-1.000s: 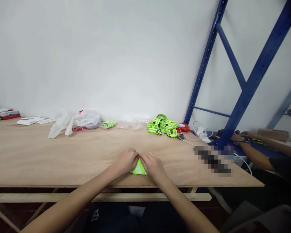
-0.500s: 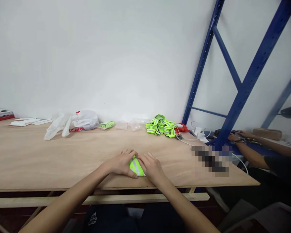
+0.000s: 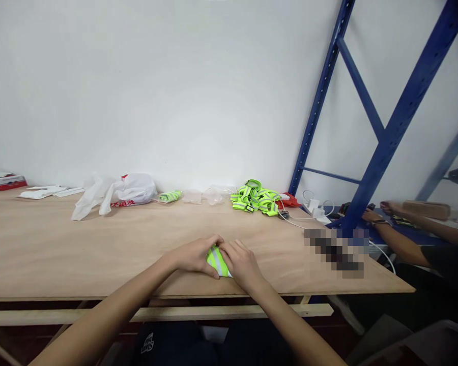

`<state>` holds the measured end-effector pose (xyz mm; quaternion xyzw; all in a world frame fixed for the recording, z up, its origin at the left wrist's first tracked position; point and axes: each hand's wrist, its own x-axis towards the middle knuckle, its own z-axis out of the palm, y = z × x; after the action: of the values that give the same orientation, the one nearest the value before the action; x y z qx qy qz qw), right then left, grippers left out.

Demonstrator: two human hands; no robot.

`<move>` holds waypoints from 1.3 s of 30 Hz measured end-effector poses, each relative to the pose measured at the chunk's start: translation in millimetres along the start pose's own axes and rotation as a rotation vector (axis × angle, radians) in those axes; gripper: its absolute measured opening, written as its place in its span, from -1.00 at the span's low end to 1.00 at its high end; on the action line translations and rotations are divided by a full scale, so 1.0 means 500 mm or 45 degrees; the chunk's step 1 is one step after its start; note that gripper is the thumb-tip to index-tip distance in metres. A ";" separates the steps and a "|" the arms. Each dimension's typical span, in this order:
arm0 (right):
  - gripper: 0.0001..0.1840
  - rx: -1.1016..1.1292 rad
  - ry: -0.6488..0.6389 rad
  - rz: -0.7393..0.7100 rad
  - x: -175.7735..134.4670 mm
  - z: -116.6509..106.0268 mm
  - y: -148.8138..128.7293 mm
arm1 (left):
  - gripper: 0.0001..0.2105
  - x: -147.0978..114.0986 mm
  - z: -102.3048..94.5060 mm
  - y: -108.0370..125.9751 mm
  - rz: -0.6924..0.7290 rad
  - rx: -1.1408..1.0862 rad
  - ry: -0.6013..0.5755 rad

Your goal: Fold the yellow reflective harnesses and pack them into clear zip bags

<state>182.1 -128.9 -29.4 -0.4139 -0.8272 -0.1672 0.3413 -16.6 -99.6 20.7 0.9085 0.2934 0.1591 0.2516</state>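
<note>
Fabric (image 3: 217, 262), yellow-green with pale stripes and folded, lay in the head view between your left hand (image 3: 195, 256) and right hand (image 3: 243, 264) near the front of the surface (image 3: 110, 254), neither clearly nearer. Your left thumb and fingers, part-spread, held its left side; your right fingers curled over its right, their pinch hidden, and its long axis couldn't be told.

Neon bundle (image 3: 218, 263) partly hidden by hands (image 3: 243, 264); dark object (image 3: 334, 251) pixelated; red box (image 3: 7, 183) cropped.

The left grip (image 3: 197, 255) arches close beside the curled right grip (image 3: 241, 261).
</note>
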 end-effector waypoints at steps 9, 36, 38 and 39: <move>-0.88 0.603 0.054 0.308 0.007 0.001 0.001 | -0.40 -0.042 0.051 0.023 -0.060 0.059 0.322; -0.51 0.786 -0.288 0.310 0.008 0.004 0.025 | -0.32 -0.049 0.062 0.034 -0.117 -0.104 0.392; -0.52 0.768 -0.388 0.219 0.005 -0.014 0.023 | -0.28 -0.047 0.063 0.028 -0.145 -0.133 0.405; -0.51 0.760 -0.436 0.175 0.005 -0.022 0.022 | -0.26 -0.045 0.063 0.022 -0.161 -0.152 0.416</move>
<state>194.7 -126.8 -19.8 -0.3727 -0.8551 0.1771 0.3140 -15.5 -132.6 -2.1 0.8337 0.3768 0.3058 0.2636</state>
